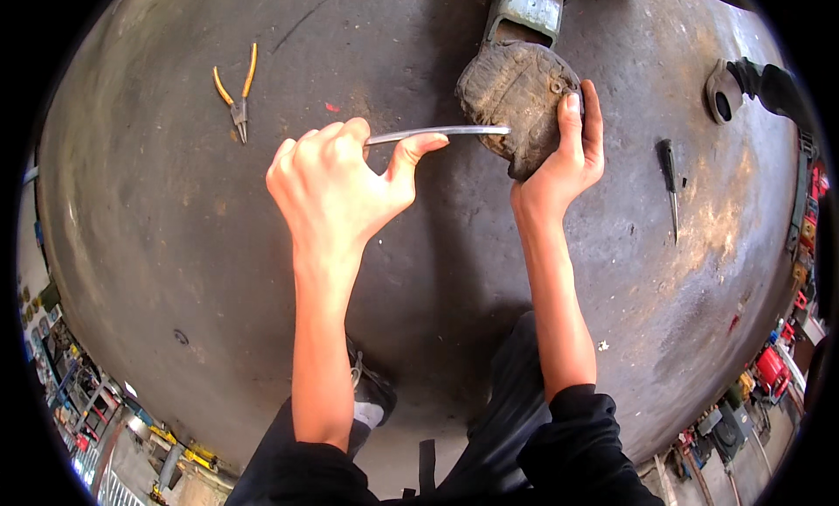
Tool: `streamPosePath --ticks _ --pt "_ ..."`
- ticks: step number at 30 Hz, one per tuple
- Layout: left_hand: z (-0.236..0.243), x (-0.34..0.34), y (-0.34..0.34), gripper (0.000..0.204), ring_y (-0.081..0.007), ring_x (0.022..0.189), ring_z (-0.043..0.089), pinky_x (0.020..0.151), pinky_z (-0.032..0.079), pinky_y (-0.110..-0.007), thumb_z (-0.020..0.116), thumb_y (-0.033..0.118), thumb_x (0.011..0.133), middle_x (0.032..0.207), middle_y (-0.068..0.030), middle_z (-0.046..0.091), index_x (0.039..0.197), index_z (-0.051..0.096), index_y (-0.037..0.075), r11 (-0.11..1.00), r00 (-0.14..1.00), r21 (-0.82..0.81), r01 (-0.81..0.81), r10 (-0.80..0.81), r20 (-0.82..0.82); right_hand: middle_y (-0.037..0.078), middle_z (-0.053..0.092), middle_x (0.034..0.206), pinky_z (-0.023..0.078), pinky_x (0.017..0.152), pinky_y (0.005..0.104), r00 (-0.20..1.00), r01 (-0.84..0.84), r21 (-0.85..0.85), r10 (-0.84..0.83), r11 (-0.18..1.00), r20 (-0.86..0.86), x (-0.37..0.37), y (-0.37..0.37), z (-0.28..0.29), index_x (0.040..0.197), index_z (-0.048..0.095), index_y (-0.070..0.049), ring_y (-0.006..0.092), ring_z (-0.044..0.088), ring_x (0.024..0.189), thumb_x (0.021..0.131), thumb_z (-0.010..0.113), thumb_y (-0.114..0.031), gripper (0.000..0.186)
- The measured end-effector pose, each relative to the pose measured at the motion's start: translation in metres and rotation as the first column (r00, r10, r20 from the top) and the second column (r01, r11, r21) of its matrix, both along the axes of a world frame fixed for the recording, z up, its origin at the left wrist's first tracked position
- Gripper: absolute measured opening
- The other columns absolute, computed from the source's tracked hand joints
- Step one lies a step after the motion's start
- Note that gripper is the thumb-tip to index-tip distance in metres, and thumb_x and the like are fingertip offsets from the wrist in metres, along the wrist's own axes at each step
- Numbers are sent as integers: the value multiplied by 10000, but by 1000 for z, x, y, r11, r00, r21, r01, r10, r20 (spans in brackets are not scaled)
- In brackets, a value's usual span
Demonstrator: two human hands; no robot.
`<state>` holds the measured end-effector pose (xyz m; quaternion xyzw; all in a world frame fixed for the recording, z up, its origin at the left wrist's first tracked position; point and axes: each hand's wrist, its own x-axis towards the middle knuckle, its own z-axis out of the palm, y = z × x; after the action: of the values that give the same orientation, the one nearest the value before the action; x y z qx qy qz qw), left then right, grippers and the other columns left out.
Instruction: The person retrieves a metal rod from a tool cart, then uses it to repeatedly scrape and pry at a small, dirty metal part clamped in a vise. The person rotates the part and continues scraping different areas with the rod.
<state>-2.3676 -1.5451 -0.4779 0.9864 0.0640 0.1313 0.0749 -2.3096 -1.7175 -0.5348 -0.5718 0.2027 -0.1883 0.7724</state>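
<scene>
My left hand is closed around a slim, slightly curved metal bar, its thumb laid along the underside. The bar's far tip touches the lower part of a round, dirt-caked brown piece, which looks worn and cracked, with a small ring-like bit near its right edge. At that right edge my right hand grips the piece, thumb on its face and fingers wrapped behind. Just beyond it sits the open end of a square metal tube; how the two are joined is hidden.
Yellow-handled pliers lie spread on the dark floor at left. A black-handled screwdriver lies at right. Another person's shoe stands at the upper right. Tools and parts line both lower edges, including a red item.
</scene>
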Motion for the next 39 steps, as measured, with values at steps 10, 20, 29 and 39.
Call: streamPosePath --ticks 10,20,29,39 --pt "2 4 13 670 -303 487 510 492 392 -398 711 645 743 514 -82 486 576 523 25 1000 1000 29 -8 7 13 109 633 1180 471 928 305 1000 9 -32 -10 999 -27 -2 17 3 1287 587 19 153 585 1026 942 640 -177 399" --pt "3 -5 9 669 -301 480 507 505 384 -400 711 642 741 506 -81 499 560 523 26 998 998 10 -56 56 -21 113 629 1204 462 947 309 999 13 -29 -14 1000 -40 -3 21 5 1294 578 29 161 578 1063 943 637 -168 407" --pt "1 -5 8 667 -281 428 493 484 342 -382 735 619 723 459 -97 489 495 479 47 999 999 -5 -34 34 36 113 637 1193 466 940 306 998 27 -59 -30 998 -59 -3 20 6 1285 583 39 157 585 1052 942 634 -151 395" --pt "2 -7 3 678 -288 459 520 509 374 -385 700 651 740 477 -95 505 521 519 34 997 996 -7 -83 83 16 111 635 1199 485 912 299 999 20 -23 -21 1000 -29 -3 19 5 1297 582 18 155 593 1030 943 629 -148 393"
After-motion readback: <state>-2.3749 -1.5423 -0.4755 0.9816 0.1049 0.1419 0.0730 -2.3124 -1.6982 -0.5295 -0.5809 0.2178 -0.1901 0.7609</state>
